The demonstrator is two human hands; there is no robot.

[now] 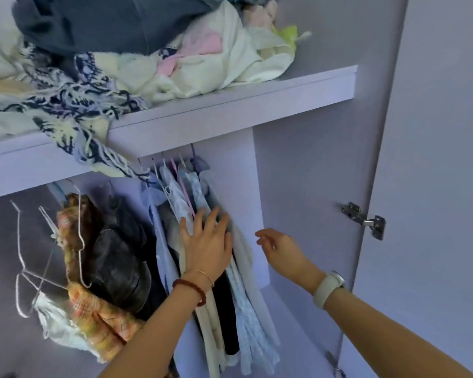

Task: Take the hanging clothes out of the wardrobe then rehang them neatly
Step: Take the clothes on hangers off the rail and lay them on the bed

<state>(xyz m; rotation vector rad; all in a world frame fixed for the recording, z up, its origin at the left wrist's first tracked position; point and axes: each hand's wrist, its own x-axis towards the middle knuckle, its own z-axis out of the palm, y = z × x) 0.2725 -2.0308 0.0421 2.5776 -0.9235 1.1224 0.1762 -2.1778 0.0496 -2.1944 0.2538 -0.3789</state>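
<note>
**Wardrobe clothes pressed flat, nothing gripped yet**

Lilac wardrobe (311, 165) walls surround a narrow hanging space, and the work is in its middle. As for the grip, the left hand (206, 245) lies with straight, spread fingers flat on the side of the hanging clothes (241, 290), pressing them but holding nothing. The right hand (280, 252) floats just beside the same bundle, fingers loosely bent, also holding nothing (its fingertips are a little blurred).

The bundle hangs from several hangers (175, 167) crowded together under the shelf (230, 110); the rail itself is hidden.

Further left, dark clothes and an orange checked garment (93, 309) hang in a lump, with empty wire hangers (49, 241) tangled beside them.

I think the risks are these. If the whole bundle is pulled at once, a hook may catch and a light garment could slip off. The wire hangers could snag a sleeve. Above, a fringed scarf (93, 148) droops over the shelf edge near the hooks, so lifting hangers upward might drag it, and perhaps the loose pile (148, 64), down.
</note>
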